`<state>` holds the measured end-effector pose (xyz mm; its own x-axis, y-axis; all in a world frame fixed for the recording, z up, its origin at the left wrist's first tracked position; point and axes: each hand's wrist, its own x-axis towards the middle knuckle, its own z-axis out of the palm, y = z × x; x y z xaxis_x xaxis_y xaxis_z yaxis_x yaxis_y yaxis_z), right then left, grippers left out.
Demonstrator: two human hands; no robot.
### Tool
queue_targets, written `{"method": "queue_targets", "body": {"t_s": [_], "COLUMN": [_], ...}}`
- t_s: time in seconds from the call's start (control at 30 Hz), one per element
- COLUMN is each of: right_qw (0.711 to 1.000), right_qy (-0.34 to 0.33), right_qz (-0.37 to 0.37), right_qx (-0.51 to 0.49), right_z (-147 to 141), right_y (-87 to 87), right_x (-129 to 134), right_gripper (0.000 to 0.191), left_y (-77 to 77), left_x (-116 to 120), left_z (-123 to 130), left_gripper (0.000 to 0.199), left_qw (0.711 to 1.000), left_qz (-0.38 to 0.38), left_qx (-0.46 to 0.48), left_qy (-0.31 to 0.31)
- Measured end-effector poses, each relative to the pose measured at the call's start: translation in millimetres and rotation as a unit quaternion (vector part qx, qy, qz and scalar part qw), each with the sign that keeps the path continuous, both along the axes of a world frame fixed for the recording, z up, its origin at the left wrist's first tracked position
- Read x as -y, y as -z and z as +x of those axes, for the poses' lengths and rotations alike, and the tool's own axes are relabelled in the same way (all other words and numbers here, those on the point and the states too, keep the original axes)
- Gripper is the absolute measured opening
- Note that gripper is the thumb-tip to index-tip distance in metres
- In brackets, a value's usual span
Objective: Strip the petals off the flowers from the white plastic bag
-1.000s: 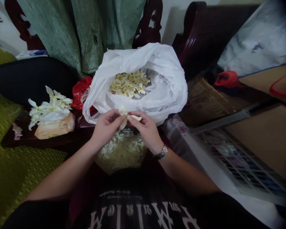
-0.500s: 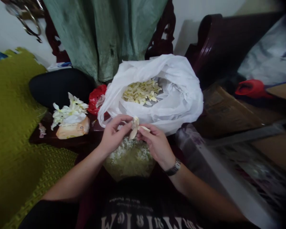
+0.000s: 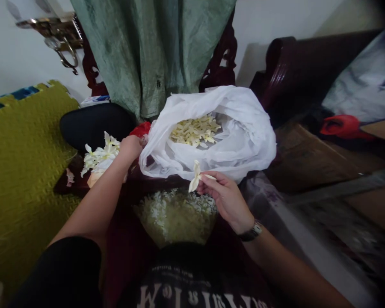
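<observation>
My right hand (image 3: pixel 226 196) pinches a pale cream flower (image 3: pixel 195 176) in front of the white plastic bag (image 3: pixel 253 115). My left hand (image 3: pixel 130 149) reaches to the red bag (image 3: pixel 141 129), at the left side of the white one; its fingertips are hidden. Inside the white bag lies a heap of yellowish flowers (image 3: pixel 195 130). Beside my left forearm, white flowers (image 3: pixel 101 153) are piled on an orange and white packet (image 3: pixel 92 179), partly covered by the arm. Below my right hand, a container (image 3: pixel 176 231) holds small white pieces.
A dark red wooden surface (image 3: pixel 62 182) carries the bags. A black rounded object (image 3: pixel 93 124) stands behind the flower pile. Green cloth (image 3: pixel 160 55) hangs at the back. Yellow-green mats (image 3: pixel 28 141) lie left, a cardboard box (image 3: pixel 308 158) right.
My left hand has let go of the flower and moved left to the red bag. The flower stays in my right hand, which has shifted slightly right and down. The camera view has shifted too.
</observation>
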<state>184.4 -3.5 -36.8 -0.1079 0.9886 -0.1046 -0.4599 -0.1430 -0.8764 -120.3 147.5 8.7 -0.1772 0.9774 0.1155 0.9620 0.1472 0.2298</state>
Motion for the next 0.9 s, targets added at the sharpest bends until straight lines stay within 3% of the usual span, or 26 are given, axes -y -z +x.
{"method": "queue_targets", "body": {"t_s": [0.07,0.13,0.2,0.23,0.27,0.33,0.43,0.53,0.67,0.8,0.9], "right_qw": [1.0,1.0,0.999,0.998,0.997,0.995,0.993,0.992,0.994,0.995,0.996], "right_qy": [0.005,0.015,0.025,0.029,0.03,0.028,0.019,0.01,0.005,-0.009,-0.013], "right_qz": [0.006,0.011,0.024,0.034,0.043,0.061,0.078,0.08,0.07,0.062,0.059], "right_qx": [0.007,0.016,0.031,0.041,0.051,0.072,0.091,0.097,0.088,0.08,0.069], "right_z": [-0.1,-0.3,-1.0,-1.6,-2.4,-4.4,-7.7,-10.4,-12.3,-12.8,-13.3], "right_y": [-2.4,-3.6,-3.4,-2.8,-1.9,0.4,4.0,5.4,4.3,2.0,1.1], "right_x": [0.1,-0.2,-0.6,-0.7,-0.6,0.0,1.9,4.0,5.4,5.0,4.5], "right_gripper": [0.027,0.027,0.026,0.026,0.025,0.025,0.024,0.024,0.027,0.028,0.025], "left_y": [-5.0,-12.9,-18.8,-19.8,-19.2,-13.8,-0.5,10.2,18.2,22.3,22.5], "left_x": [12.5,34.7,64.4,80.2,94.9,118.0,131.1,128.6,127.0,131.2,132.9], "left_z": [0.4,7.2,24.0,35.7,48.8,75.4,105.0,117.2,121.6,124.8,125.6], "left_gripper": [0.022,0.026,0.02,0.018,0.018,0.023,0.026,0.023,0.027,0.028,0.024], "left_qw": [0.999,0.986,0.938,0.918,0.904,0.881,0.83,0.791,0.763,0.72,0.719], "left_qz": [0.038,0.146,0.291,0.3,0.263,0.113,-0.01,-0.009,0.01,-0.052,-0.064], "left_qx": [0.018,0.083,0.183,0.239,0.296,0.384,0.464,0.528,0.589,0.648,0.643], "left_qy": [-0.005,-0.003,0.051,0.101,0.16,0.254,0.31,0.309,0.267,0.244,0.256]}}
